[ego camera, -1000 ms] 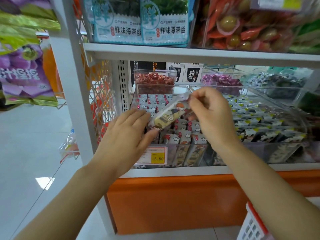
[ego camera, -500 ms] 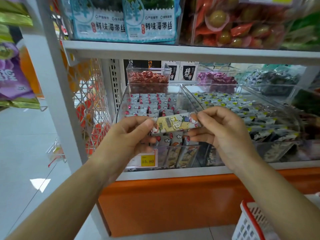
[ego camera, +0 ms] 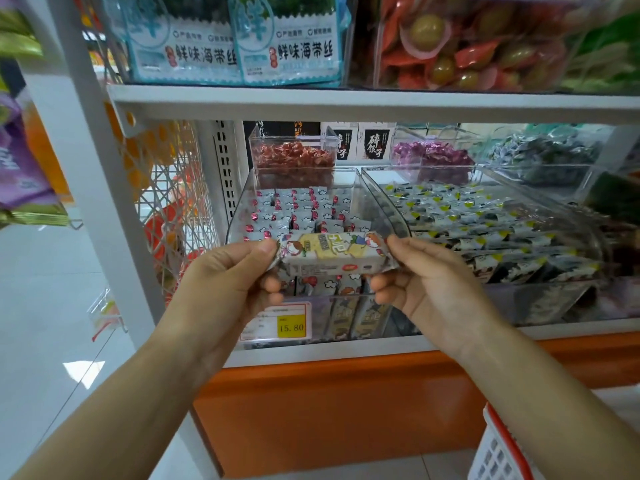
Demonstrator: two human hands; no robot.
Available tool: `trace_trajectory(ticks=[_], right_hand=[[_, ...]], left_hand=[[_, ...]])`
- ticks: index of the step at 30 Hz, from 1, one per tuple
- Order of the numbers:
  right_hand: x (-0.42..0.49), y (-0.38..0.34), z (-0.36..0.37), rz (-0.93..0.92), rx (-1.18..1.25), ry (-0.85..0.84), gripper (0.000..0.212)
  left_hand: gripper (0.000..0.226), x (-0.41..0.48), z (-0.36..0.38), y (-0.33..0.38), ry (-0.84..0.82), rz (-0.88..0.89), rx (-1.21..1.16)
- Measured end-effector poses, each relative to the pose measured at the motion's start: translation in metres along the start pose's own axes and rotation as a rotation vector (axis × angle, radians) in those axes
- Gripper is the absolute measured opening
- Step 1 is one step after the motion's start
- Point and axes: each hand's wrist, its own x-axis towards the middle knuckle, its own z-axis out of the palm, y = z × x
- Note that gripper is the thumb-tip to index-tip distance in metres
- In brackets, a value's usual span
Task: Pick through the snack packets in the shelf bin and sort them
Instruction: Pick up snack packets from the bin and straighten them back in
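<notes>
Above the bin's (ego camera: 381,202) front edge, both hands pinch one packet (ego camera: 332,252) level: left hand (ego camera: 228,282) at 9 o'clock, right hand (ego camera: 426,282) at 3, fingers closed on its ends. Inspection seems underway; next, judge its kind and place it accordingly.

We hold one snack packet (ego camera: 333,252) level in front of the clear shelf bin (ego camera: 242,209), our left hand (ego camera: 228,285) pinching its left end, our right hand (ego camera: 429,282) its right. Matching packets fill the bin behind; a yellow price tag (ego camera: 291,326) sits on the bin's front.
</notes>
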Motion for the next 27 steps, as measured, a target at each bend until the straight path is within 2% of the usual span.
trace_trajectory(ticks=[5, 8, 10, 14, 17, 20, 23, 27], right_hand=[[0.0015, -0.0009, 0.0047, 0.181, -0.002, 0.077, 0.028], [0.0011, -0.0041, 0.0073, 0.346, 0.172, 0.067, 0.021], [0.0004, -0.0046, 0.0079, 0.392, 0.248, 0.047, 0.023], [0.0014, -0.0028, 0.0074, 0.319, 0.169, 0.077, 0.02], [0.0025, -0.0037, 0.0051, 0.278, 0.133, 0.07, 0.021], [0.0014, -0.0025, 0.0036, 0.223, 0.065, 0.054, 0.025], [-0.0002, 0.0005, 0.0041, 0.054, -0.08, 0.039, 0.021], [-0.0016, -0.0001, 0.0046, -0.08, -0.127, -0.037, 0.04]], left_hand=[[0.018, 0.0008, 0.0021, 0.0035, -0.018, -0.175, -0.327], [0.013, 0.0013, 0.0043, 0.0046, -0.022, -0.244, -0.469], [0.008, 0.0019, 0.004, 0.004, -0.015, -0.247, -0.488], [0.014, 0.0028, 0.0005, 0.0018, -0.021, -0.102, -0.259], [0.016, 0.0001, 0.0008, 0.0048, -0.105, 0.003, -0.119], [0.021, -0.0008, 0.0009, 0.0037, -0.114, 0.058, -0.063], [0.02, -0.0012, 0.0019, 0.003, -0.076, 0.079, -0.06], [0.034, 0.0006, 0.0004, 0.0011, 0.019, 0.086, -0.023]])
